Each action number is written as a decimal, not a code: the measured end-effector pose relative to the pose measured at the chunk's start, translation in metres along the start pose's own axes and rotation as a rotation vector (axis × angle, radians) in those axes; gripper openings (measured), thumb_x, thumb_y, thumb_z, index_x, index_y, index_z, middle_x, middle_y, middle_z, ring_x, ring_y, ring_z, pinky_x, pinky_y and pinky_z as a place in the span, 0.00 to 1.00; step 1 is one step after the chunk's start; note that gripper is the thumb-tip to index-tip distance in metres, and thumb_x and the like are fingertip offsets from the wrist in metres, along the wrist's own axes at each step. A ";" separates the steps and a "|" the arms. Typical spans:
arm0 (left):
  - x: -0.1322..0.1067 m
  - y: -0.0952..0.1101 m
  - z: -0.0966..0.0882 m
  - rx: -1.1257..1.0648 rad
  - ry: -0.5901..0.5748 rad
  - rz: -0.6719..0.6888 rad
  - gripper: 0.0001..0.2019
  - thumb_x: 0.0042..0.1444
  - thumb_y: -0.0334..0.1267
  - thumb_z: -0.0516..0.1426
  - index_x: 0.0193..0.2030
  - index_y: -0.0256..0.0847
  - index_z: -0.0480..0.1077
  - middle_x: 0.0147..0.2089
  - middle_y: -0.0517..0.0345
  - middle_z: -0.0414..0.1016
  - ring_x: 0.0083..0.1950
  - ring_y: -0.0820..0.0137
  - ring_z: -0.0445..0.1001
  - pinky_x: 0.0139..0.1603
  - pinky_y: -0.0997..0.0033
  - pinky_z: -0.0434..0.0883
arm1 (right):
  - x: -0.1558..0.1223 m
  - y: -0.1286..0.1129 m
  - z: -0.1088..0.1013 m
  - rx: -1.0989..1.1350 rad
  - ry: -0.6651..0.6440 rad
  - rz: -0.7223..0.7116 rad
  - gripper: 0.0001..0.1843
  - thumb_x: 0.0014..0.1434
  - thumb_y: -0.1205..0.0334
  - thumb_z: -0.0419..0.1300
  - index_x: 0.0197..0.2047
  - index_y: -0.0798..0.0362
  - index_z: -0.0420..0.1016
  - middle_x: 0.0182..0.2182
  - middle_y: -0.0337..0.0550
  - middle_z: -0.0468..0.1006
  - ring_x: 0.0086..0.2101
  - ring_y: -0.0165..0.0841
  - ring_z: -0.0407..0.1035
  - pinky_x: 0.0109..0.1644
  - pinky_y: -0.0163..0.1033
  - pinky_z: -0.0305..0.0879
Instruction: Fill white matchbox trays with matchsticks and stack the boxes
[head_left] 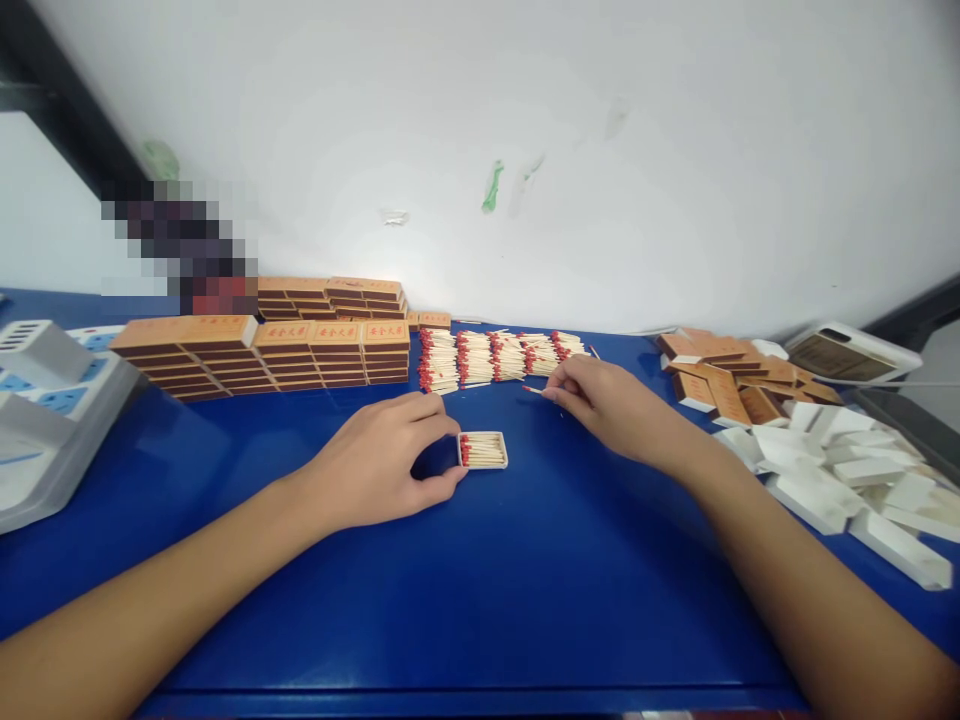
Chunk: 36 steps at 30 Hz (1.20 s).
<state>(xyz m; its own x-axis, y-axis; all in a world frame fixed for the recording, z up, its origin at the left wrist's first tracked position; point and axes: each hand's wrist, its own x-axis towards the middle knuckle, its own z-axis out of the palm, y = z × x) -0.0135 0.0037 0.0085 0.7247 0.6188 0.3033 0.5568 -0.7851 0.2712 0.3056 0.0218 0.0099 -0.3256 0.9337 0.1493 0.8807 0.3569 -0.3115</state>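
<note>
My right hand (600, 400) pinches a match (531, 390) between thumb and fingertips. My left thumb and fingers, on my left hand (375, 465), clamp 1 end of a small white tray (505, 452) of red-tipped matches, near the middle of the blue tabletop (480, 590). Toward its far edge: 5 match heaps (506, 357), then stacked matchboxes (322, 355) leftward. Near its right edge: orange boxes (726, 396), white trays (810, 500).

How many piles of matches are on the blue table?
5, in one row: the leftmost pile, second pile, middle pile, fourth pile and rightmost pile, just beyond the right hand, which may hide more.
</note>
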 end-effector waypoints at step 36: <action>0.000 0.000 0.002 -0.006 0.005 0.009 0.14 0.66 0.44 0.61 0.52 0.39 0.79 0.44 0.54 0.77 0.45 0.63 0.78 0.44 0.63 0.76 | -0.016 -0.072 0.020 0.312 -0.020 -0.180 0.04 0.69 0.64 0.63 0.41 0.50 0.72 0.34 0.38 0.74 0.32 0.31 0.67 0.35 0.37 0.61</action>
<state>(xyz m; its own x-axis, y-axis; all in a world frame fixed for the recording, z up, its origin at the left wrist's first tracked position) -0.0128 0.0033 0.0061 0.7273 0.6120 0.3105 0.5482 -0.7903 0.2737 0.2409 -0.0186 0.0111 -0.4750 0.8544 0.2107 0.6623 0.5047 -0.5537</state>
